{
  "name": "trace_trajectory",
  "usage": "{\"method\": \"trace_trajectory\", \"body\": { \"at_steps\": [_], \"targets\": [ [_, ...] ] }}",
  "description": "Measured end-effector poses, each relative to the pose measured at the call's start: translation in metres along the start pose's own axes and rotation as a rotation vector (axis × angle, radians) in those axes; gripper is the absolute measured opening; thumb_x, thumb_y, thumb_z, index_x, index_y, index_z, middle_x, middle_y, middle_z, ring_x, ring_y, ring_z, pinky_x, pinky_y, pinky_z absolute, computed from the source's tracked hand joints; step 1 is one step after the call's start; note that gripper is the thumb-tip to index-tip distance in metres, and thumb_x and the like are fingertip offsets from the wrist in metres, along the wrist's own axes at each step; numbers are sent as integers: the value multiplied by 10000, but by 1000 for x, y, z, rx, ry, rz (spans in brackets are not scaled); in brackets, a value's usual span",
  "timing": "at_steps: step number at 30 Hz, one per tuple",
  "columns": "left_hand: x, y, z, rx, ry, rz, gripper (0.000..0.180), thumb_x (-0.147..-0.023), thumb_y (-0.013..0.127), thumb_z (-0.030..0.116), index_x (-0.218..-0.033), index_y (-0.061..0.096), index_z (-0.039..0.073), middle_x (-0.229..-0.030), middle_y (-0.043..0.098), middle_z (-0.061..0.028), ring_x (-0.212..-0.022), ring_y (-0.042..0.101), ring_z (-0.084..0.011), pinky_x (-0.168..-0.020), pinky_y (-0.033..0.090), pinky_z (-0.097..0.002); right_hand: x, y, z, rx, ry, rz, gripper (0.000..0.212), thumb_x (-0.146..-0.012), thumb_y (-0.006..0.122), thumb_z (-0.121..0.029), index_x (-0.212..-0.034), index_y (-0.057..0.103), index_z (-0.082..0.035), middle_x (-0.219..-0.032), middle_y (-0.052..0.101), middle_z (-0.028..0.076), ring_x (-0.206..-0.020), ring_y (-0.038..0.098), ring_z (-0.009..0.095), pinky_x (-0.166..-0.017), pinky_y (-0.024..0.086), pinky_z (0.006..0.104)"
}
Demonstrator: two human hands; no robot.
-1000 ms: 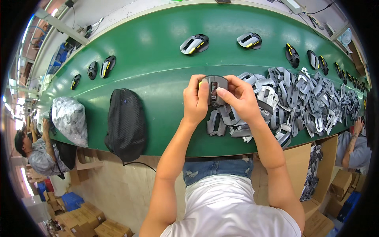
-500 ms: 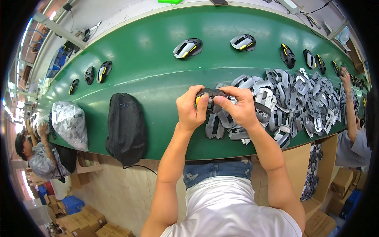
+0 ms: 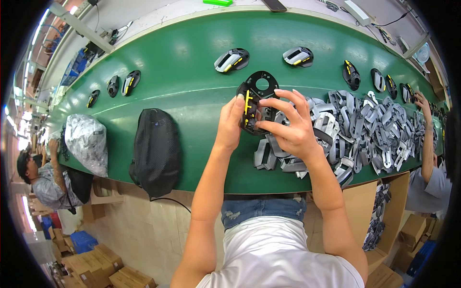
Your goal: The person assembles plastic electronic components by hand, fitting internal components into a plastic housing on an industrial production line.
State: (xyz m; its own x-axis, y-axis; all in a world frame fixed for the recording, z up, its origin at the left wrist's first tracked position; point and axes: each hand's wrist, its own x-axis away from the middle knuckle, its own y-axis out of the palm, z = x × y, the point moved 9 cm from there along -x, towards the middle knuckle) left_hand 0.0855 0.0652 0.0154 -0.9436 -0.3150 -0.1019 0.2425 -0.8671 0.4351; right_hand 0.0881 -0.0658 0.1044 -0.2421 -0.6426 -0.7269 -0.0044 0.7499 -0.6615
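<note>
well to the left of the fingers, one co-worker (image 3: 48,185) sits by the green tabletop (image 3: 201,129). nearer them come one crinkly clear plastic bag (image 3: 86,144) and one black bundle (image 3: 156,153), rounded, mesh-textured. beyond those two, three smooth mouse-shaped shells (image 3: 130,82) lie apart. the left hand (image 3: 229,126) has its thumb pressed to one black shell (image 3: 262,78), fingers closed on its left side; the shell is tilted up, hard plastic, a round hole at its far end, one yellow strip along it. two grey-and-black mice (image 3: 231,60) rest just beyond the fingers. the right hand (image 3: 294,126) curves in, thumb and fingers partly spread, tips over the shell's right part; i can't tell whether they grip it. both forearms rise from below, elbows out. right of the fingers is one heap of ridged grey plastic pieces (image 3: 355,125), too tangled to count, one cardboard box (image 3: 360,206) below it, and, farthest right, another worker's hand (image 3: 422,104) beside a mouse.
</note>
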Motion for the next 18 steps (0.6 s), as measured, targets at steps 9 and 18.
{"method": "trace_trajectory", "body": {
  "at_steps": [9,18],
  "targets": [
    [1,-5,2,-237,145,153,439,-913,447,435,-913,551,9,-684,564,-44,-580,537,-107,-526,437,-235,32,30,58,-1033,746,157,420,-829,604,-94,-1192,442,40,-1162,513,109,-1056,518,169,-829,465,299],
    [8,5,4,-23,156,71,387,-907,508,324,-1075,556,-21,-925,611,-48,-808,556,-86,-740,451,-223,40,58,51,-1208,897,46,278,-875,608,-202,-1031,571,25,-905,605,31,-833,539,70,-740,452,231]
  ]
}}
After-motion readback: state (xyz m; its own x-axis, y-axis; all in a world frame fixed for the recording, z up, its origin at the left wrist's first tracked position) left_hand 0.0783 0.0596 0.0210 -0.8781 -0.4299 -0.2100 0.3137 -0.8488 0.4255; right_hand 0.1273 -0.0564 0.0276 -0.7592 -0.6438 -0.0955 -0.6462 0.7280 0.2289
